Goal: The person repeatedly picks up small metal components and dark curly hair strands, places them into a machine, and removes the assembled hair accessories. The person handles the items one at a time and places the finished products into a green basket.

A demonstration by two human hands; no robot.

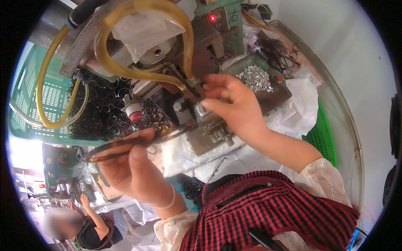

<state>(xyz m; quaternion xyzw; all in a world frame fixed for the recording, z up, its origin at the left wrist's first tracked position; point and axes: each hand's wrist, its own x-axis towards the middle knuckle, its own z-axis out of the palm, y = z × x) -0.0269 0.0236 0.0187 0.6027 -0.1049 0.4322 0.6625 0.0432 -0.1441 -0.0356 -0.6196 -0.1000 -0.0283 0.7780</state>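
Note:
My left hand (140,175) is closed on a tortoiseshell eyeglass frame (108,156), thumb and fingers pinching it. One end of the frame reaches right to the edge of the machine's metal fixture (204,113). My right hand (238,106) is over that fixture, its thumb and fingers apart. The thumb tip lies by the top of the metal block, while the fingertips are close to the fitting at the end of a yellow hose (187,50). I make out nothing between those fingers.
Dark eyeglass frames (100,104) lie heaped at the left beside a green basket (25,100). Small silvery metal parts (255,78) sit on a green plate at right. A red button (135,116) stands left of the fixture. A person (96,224) works at lower left.

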